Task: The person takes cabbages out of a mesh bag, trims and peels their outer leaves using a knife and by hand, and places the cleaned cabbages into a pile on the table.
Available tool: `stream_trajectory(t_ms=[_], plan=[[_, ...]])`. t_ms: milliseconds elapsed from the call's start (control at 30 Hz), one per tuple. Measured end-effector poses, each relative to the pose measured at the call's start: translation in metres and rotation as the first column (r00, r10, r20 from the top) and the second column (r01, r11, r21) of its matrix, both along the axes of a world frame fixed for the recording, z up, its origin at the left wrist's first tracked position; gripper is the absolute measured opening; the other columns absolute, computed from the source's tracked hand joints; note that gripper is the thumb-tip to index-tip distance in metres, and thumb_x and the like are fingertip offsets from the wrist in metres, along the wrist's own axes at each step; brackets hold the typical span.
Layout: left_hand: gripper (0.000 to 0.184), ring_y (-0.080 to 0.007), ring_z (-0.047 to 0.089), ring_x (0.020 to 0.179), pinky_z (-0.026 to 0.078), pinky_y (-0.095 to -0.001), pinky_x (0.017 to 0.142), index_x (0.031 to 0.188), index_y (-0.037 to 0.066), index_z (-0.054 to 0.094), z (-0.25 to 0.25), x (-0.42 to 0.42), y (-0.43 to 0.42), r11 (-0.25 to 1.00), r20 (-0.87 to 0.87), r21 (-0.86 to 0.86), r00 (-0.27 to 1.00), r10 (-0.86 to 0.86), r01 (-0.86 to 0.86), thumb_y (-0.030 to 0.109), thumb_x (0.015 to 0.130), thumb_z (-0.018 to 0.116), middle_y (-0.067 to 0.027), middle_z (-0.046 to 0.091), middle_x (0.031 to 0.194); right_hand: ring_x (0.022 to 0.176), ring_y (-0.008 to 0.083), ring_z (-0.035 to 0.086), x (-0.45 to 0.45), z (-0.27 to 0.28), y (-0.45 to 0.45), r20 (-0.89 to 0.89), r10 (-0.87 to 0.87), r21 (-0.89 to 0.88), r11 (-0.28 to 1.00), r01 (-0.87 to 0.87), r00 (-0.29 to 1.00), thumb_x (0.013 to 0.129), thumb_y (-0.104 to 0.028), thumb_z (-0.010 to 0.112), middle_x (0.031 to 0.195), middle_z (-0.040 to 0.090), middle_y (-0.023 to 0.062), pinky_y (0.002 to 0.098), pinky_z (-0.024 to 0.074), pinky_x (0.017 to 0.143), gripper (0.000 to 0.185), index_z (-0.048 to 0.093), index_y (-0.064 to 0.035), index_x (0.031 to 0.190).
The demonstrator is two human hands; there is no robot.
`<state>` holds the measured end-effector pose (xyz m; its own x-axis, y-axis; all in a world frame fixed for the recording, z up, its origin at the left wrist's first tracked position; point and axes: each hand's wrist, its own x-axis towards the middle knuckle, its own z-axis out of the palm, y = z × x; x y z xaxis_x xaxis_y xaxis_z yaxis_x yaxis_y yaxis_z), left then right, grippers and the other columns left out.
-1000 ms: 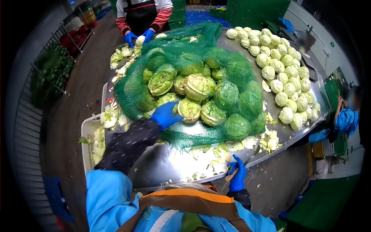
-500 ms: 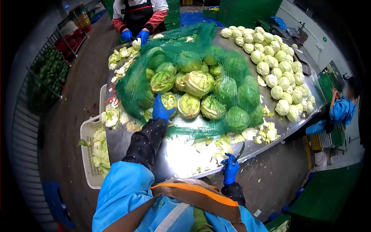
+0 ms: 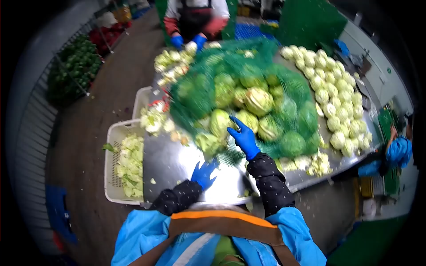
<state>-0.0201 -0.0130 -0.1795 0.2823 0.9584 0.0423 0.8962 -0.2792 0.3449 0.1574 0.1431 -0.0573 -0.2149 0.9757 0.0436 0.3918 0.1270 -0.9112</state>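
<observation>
My left hand [image 3: 204, 174], in a blue glove, hovers low over the steel table [image 3: 166, 170], fingers spread and holding nothing. Farther up and to the right, my blue-gloved right hand [image 3: 244, 138] reaches to the near side of the cabbages, fingers curled. A small dark piece of the knife [image 3: 238, 129] seems to show between them; its blade cannot be made out. Just beyond lie a green cabbage [image 3: 220, 123] and another cabbage [image 3: 246, 120], in the mouth of a green mesh sack [image 3: 191, 99]. A loose leaf [image 3: 207, 142] lies left of my right hand.
Trimmed cabbages [image 3: 339, 97] are heaped on the table's right side. A white crate [image 3: 116, 195] with leaves stands at the left edge. Across the table a co-worker's gloved hands [image 3: 188, 42] are near cabbage scraps [image 3: 171, 62]. Another person [image 3: 398, 150] is at far right.
My left hand has left the cabbages and come back toward me, fingers spread. My right hand has moved from the table's near edge up to the cabbages. The view has shifted.
</observation>
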Motion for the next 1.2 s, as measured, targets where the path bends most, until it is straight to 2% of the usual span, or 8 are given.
stream_trajectory(t_ms=[167,267,433,767,900,933,1100,1200], plan=[[0.057,-0.0278,0.039,0.130,0.031,-0.0501,0.104,0.134,0.019,0.047,0.016,-0.039,-0.015,0.988,-0.070,-0.010,0.986,0.152,-0.153,0.035,0.082,0.062,-0.0063,0.046,0.139,0.096,0.0312,0.064,-0.030,-0.080,0.056,0.151,0.045,0.150,0.986,-0.068,0.988,0.077,-0.031,0.070,0.105,0.066,0.0168,0.0386,0.0493,0.082,0.057,0.052,-0.0197,0.130],[0.043,-0.0285,0.056,0.112,0.044,-0.0389,0.095,0.120,0.014,0.059,-0.014,-0.080,0.001,0.811,0.576,-0.502,0.584,0.572,-0.300,0.031,0.081,0.066,-0.0101,0.060,0.121,0.088,0.0281,0.065,-0.023,-0.055,-0.017,0.228,0.100,0.076,0.990,-0.121,0.968,0.082,-0.024,0.061,0.102,0.066,0.0161,0.0368,0.0501,0.078,0.044,0.057,-0.0135,0.124],[0.039,-0.0302,0.060,0.105,0.048,-0.0355,0.088,0.112,0.007,0.061,0.096,-0.047,0.053,0.935,0.681,0.086,0.705,0.197,-0.345,0.029,0.080,0.069,-0.0150,0.062,0.112,0.066,0.0133,0.057,-0.006,-0.053,-0.123,-0.173,0.053,-0.191,0.978,-0.086,0.983,0.084,-0.011,0.058,0.076,0.065,0.0019,0.0267,0.0470,0.064,0.021,0.070,-0.0056,0.101],[0.105,-0.0427,0.022,0.135,0.031,-0.0480,0.106,0.145,0.012,0.018,0.038,0.012,0.191,0.966,0.068,0.056,0.966,0.248,-0.252,0.031,0.060,0.077,-0.0158,0.015,0.151,0.074,0.0106,0.056,0.053,-0.035,-0.122,-0.390,-0.277,-0.362,0.923,0.131,0.878,0.087,-0.009,0.058,0.092,0.069,0.0071,0.0238,0.0438,0.067,0.019,0.066,0.0024,0.100],[0.093,-0.0400,0.017,0.138,0.032,-0.0514,0.104,0.138,0.011,0.030,0.061,0.009,0.164,0.976,0.166,0.005,0.963,0.213,-0.216,0.026,0.061,0.078,-0.0110,0.013,0.153,0.046,0.0053,0.046,0.052,-0.044,-0.139,-0.477,-0.472,-0.440,0.859,0.263,0.742,0.089,-0.016,0.059,0.085,0.070,0.0057,0.0186,0.0373,0.046,0.025,0.065,0.0009,0.106],[0.088,-0.0384,0.014,0.139,0.032,-0.0543,0.103,0.137,0.011,0.034,0.057,0.005,0.153,0.989,0.170,0.051,0.977,0.125,-0.136,0.025,0.062,0.078,-0.0096,0.012,0.153,0.085,0.0155,0.063,0.054,-0.039,-0.137,-0.483,-0.492,-0.502,0.833,0.230,0.724,0.086,-0.009,0.061,0.092,0.066,0.0098,0.0279,0.0519,0.074,0.023,0.063,0.0046,0.104],[0.075,-0.0348,0.022,0.138,0.016,-0.0510,0.112,0.140,0.005,0.033,0.035,0.008,0.040,0.981,0.008,-0.125,0.989,-0.148,0.148,0.029,0.076,0.062,-0.0169,0.025,0.149,0.088,0.0140,0.062,0.025,-0.012,-0.040,-0.267,-0.120,0.147,0.976,0.163,0.956,0.084,-0.012,0.063,0.104,0.067,0.0099,0.0267,0.0472,0.079,0.039,0.059,-0.0100,0.123],[0.071,-0.0350,0.032,0.132,0.018,-0.0509,0.110,0.139,0.008,0.036,0.020,0.006,0.027,0.990,0.059,-0.036,0.989,-0.136,0.139,0.033,0.078,0.060,-0.0176,0.036,0.143,0.103,0.0295,0.062,0.003,-0.033,0.035,-0.131,-0.066,-0.061,0.996,0.059,0.989,0.079,-0.035,0.068,0.116,0.061,0.0194,0.0351,0.0477,0.086,0.060,0.050,-0.0124,0.132]])
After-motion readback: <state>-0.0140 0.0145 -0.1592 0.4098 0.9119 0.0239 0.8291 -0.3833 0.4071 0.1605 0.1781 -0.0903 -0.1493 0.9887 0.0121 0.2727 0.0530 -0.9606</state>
